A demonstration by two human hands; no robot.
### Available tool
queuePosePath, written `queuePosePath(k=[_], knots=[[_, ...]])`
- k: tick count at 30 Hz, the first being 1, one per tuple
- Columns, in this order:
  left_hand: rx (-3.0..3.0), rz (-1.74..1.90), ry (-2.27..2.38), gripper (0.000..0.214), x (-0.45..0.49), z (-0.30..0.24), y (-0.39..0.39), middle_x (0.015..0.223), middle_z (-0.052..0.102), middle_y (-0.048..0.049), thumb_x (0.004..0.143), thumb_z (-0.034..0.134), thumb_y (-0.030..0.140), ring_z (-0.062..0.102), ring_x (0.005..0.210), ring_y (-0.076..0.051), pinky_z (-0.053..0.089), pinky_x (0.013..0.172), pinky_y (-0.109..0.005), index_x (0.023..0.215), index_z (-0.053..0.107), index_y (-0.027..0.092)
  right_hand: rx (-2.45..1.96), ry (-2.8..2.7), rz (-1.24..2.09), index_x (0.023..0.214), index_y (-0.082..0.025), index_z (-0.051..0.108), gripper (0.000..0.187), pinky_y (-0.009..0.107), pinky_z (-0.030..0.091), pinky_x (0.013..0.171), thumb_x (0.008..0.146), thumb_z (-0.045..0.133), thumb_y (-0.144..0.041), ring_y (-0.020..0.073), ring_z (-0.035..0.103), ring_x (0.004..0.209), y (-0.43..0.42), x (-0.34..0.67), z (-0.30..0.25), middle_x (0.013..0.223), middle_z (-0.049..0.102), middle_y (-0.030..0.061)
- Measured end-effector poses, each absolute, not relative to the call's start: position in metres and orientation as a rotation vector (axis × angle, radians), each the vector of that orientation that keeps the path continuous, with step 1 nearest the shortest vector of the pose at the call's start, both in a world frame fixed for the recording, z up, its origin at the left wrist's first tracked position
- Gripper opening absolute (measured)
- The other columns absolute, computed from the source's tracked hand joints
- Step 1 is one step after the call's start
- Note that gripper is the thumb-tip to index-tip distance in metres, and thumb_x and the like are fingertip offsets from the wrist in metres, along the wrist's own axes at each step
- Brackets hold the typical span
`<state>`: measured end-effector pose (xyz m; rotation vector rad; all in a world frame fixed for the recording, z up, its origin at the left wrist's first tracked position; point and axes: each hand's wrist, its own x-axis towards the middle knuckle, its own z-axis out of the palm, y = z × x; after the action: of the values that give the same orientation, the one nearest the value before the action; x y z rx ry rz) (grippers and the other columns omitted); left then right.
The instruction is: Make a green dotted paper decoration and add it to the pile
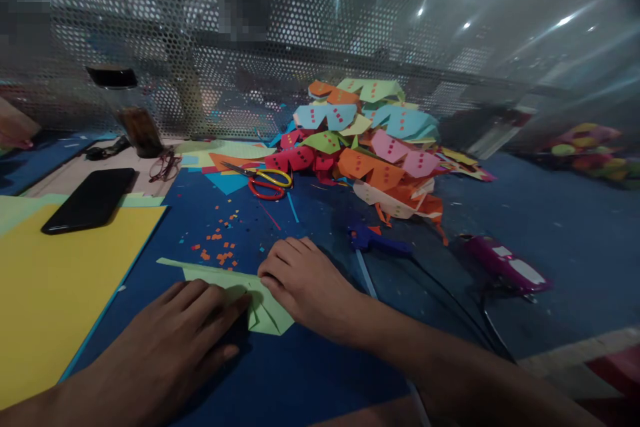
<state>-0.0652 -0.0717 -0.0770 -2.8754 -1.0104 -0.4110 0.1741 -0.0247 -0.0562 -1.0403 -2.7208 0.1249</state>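
A light green folded paper (pixel 273 317) lies on the blue tabletop, a narrow folded strip running along its far edge. My left hand (pixel 183 327) presses on its left part, fingers together and bent, thumb low beside it. Over the right part, my right hand (pixel 305 287) curls its fingers down onto the folded edge. Cut slits show in the paper between both hands. Small orange paper squares (pixel 220 254) are scattered just beyond it. Scissors (pixel 267 180) with red and yellow handles lie farther back.
A heap of coloured paper cut-outs (pixel 385 160) rises behind. To the right are a blue glue gun (pixel 377 240) with a cord and a purple device (pixel 505 264). A black phone (pixel 93 200) rests on yellow sheets (pixel 65 287) at left, near glasses (pixel 165 164) and a bottle (pixel 137 124).
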Motion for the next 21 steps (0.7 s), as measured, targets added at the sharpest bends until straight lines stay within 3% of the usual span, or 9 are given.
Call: queuePosePath(k=[9,14,21], knots=[[-2.876,-0.451,-1.009,0.027,-0.0613,-0.0761,-0.0732,0.104,0.071,-0.0049,0.105,0.042,0.027,0.063,0.081,-0.02,0.045,0.073,-0.035,0.12,0.064,0.019,-1.021,-2.737,0.104,0.101,-0.019,0.064,0.013,0.035,0.036,0.083,0.103,0.052,-0.023,0.0204,0.051,0.095,-0.0249,0.1757,-0.0567,0.104,0.062,0.0049],[-2.812,-0.493,-0.927,0.033,-0.0643,-0.0765,-0.0759,0.12,0.071,-0.0054,0.107,0.04,0.032,0.064,0.091,-0.02,0.045,0.081,-0.035,0.128,0.061,0.018,-1.013,-2.74,0.117,0.102,-0.019,0.063,0.013,0.035,0.036,0.084,0.103,0.052,-0.024,0.0205,0.051,0.096,-0.0251,0.177,-0.0565,0.104,0.062,0.0049],[-2.746,-0.472,-0.768,0.037,-0.0679,-0.078,-0.077,0.12,0.073,-0.0042,0.106,0.043,0.038,0.062,0.106,-0.024,0.041,0.093,-0.038,0.131,0.064,0.021,-1.001,-2.73,0.149,0.104,-0.018,0.063,0.015,0.035,0.036,0.085,0.105,0.05,-0.026,0.0206,0.052,0.099,-0.0246,0.1779,-0.0571,0.106,0.062,0.0061]])
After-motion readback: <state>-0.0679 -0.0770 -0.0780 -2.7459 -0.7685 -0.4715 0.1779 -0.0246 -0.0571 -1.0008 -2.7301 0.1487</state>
